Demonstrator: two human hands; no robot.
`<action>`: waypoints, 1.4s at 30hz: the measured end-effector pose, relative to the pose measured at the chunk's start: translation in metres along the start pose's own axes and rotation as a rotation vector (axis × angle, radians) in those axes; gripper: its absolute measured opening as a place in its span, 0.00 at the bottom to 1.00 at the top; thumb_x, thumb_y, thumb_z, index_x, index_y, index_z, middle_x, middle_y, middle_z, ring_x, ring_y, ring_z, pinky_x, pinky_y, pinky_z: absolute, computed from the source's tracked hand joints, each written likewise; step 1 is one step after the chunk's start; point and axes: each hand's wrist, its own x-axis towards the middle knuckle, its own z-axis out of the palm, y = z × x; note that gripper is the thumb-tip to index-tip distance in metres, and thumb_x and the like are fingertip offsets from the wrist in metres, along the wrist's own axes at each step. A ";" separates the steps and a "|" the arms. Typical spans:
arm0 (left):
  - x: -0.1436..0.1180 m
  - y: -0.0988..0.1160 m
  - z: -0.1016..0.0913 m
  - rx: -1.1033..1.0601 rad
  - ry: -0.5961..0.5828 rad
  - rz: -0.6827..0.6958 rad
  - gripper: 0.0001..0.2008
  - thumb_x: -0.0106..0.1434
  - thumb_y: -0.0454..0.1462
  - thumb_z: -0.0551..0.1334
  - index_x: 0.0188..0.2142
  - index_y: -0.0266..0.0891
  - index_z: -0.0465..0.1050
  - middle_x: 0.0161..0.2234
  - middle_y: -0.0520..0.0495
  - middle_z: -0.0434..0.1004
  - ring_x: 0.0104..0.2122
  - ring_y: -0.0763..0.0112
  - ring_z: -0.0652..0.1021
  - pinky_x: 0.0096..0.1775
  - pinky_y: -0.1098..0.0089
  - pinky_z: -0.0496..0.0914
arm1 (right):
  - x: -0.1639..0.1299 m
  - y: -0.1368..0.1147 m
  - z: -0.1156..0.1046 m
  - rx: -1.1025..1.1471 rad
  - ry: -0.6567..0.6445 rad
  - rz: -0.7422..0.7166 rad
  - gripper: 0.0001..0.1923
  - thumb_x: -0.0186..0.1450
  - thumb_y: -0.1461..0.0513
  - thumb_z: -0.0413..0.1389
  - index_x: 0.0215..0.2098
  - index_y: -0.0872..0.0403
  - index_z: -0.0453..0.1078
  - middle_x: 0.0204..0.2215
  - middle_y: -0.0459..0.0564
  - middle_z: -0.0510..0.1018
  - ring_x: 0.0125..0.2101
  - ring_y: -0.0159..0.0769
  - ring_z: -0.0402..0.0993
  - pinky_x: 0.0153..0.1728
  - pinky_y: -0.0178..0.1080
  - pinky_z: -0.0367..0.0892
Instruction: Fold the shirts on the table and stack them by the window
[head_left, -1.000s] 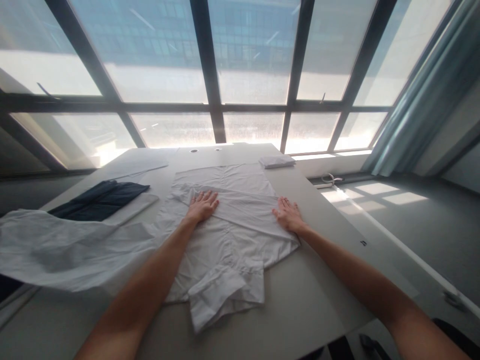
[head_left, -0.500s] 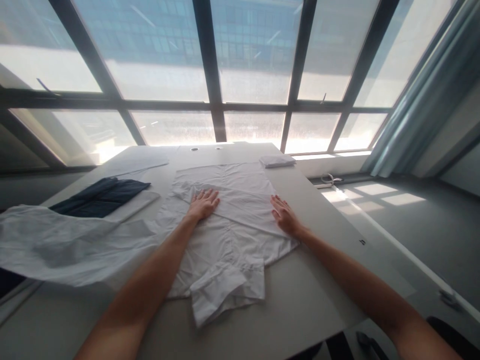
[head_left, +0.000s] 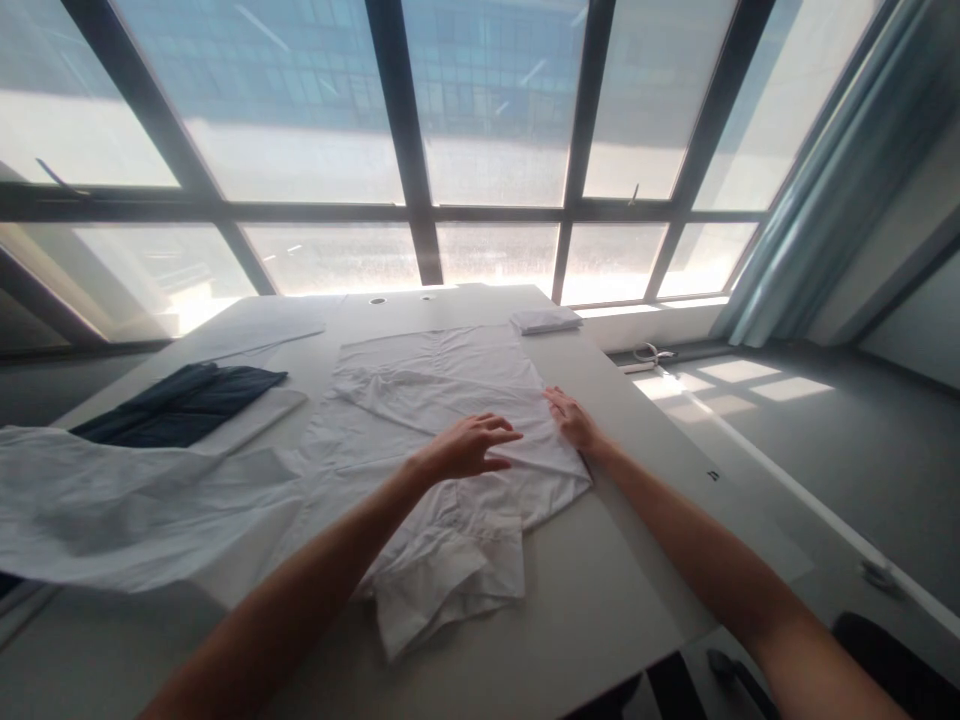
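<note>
Ahead of you, a wall of dark-framed windows [head_left: 495, 110] runs across the whole view, bright with daylight. Below it your white tabletop [head_left: 600, 590] stretches from near your body to the glass, and a pale blue curtain [head_left: 817, 190] hangs to the right. The white shirt [head_left: 427, 395] lies spread over the middle of the tabletop, creased across its width, with a rumpled flap at its near end. White fabric [head_left: 142, 500] spreads out to its left; you cannot tell whether it belongs to the same garment. Beyond that fabric, a dark blue cloth [head_left: 187, 405] lies flat, and a folded white bundle [head_left: 546, 320] sits near the far right edge.

Your left hand [head_left: 469, 447] is over the middle of the shirt, fingers loosely spread with the thumb apart, gripping nothing; whether it touches the fabric is unclear. Your right hand [head_left: 574, 420] is at the shirt's right edge, its fingers stretched out nearly straight and close together, not closed around anything. A small dark mark [head_left: 713, 476] shows well to the right of that hand.
</note>
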 end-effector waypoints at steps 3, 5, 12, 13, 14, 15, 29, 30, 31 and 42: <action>0.011 0.025 0.011 0.056 -0.029 0.075 0.08 0.73 0.40 0.61 0.46 0.43 0.78 0.43 0.44 0.79 0.42 0.65 0.78 0.46 0.67 0.71 | 0.002 0.005 -0.003 0.042 0.087 0.041 0.26 0.74 0.62 0.43 0.65 0.53 0.70 0.65 0.53 0.70 0.68 0.39 0.60 0.69 0.45 0.54; 0.012 0.027 0.017 0.114 -0.032 0.072 0.09 0.75 0.36 0.58 0.38 0.40 0.77 0.38 0.46 0.77 0.37 0.67 0.76 0.41 0.68 0.70 | 0.002 0.006 -0.004 0.051 0.102 0.045 0.25 0.74 0.61 0.43 0.64 0.54 0.71 0.64 0.54 0.71 0.67 0.39 0.61 0.68 0.43 0.55; 0.009 0.015 0.018 0.209 -0.011 0.051 0.11 0.74 0.33 0.57 0.34 0.40 0.72 0.36 0.47 0.74 0.37 0.67 0.73 0.41 0.68 0.68 | 0.001 0.003 -0.004 0.042 0.094 0.033 0.25 0.73 0.62 0.43 0.61 0.54 0.73 0.63 0.54 0.73 0.66 0.38 0.63 0.68 0.40 0.54; 0.009 0.015 0.017 0.209 -0.012 0.053 0.11 0.74 0.33 0.58 0.34 0.40 0.72 0.36 0.47 0.74 0.37 0.67 0.73 0.41 0.68 0.68 | 0.001 0.003 -0.004 0.044 0.095 0.039 0.25 0.72 0.62 0.43 0.61 0.53 0.72 0.63 0.52 0.73 0.66 0.37 0.63 0.68 0.40 0.54; 0.008 0.014 0.016 0.207 -0.012 0.055 0.10 0.74 0.33 0.58 0.34 0.40 0.72 0.36 0.47 0.74 0.37 0.67 0.73 0.42 0.68 0.68 | 0.001 0.002 -0.005 0.045 0.098 0.052 0.25 0.72 0.62 0.43 0.62 0.52 0.72 0.63 0.52 0.73 0.66 0.37 0.63 0.67 0.40 0.54; 0.008 0.014 0.014 0.200 -0.011 0.054 0.10 0.74 0.33 0.57 0.34 0.40 0.72 0.36 0.47 0.74 0.37 0.66 0.73 0.42 0.67 0.68 | 0.001 0.002 -0.006 0.042 0.101 0.070 0.25 0.72 0.63 0.43 0.63 0.52 0.72 0.63 0.51 0.73 0.66 0.37 0.63 0.67 0.41 0.55; -0.001 0.001 0.041 0.043 -0.065 -0.235 0.27 0.78 0.51 0.45 0.71 0.48 0.58 0.72 0.43 0.56 0.72 0.54 0.54 0.68 0.48 0.50 | -0.007 -0.010 -0.002 -0.187 -0.198 -0.127 0.30 0.76 0.53 0.42 0.74 0.50 0.52 0.74 0.51 0.50 0.74 0.43 0.40 0.71 0.56 0.37; -0.001 -0.001 0.043 0.044 -0.098 -0.251 0.28 0.78 0.52 0.44 0.72 0.49 0.56 0.73 0.44 0.53 0.72 0.54 0.53 0.68 0.47 0.48 | -0.008 -0.010 -0.001 -0.221 -0.231 -0.089 0.31 0.77 0.52 0.41 0.75 0.50 0.51 0.74 0.52 0.48 0.74 0.44 0.39 0.70 0.58 0.35; -0.002 -0.002 0.045 0.044 -0.120 -0.261 0.29 0.78 0.53 0.43 0.73 0.50 0.54 0.73 0.44 0.52 0.73 0.55 0.52 0.69 0.47 0.47 | -0.008 -0.009 -0.002 -0.252 -0.241 -0.036 0.32 0.77 0.51 0.40 0.76 0.50 0.49 0.75 0.53 0.46 0.74 0.46 0.39 0.70 0.60 0.33; -0.001 0.000 0.041 0.016 -0.162 -0.275 0.30 0.78 0.53 0.42 0.74 0.51 0.50 0.74 0.45 0.47 0.73 0.56 0.48 0.69 0.47 0.43 | -0.006 0.000 -0.015 -0.180 -0.039 0.003 0.30 0.76 0.59 0.39 0.75 0.53 0.51 0.74 0.54 0.51 0.73 0.39 0.42 0.71 0.52 0.40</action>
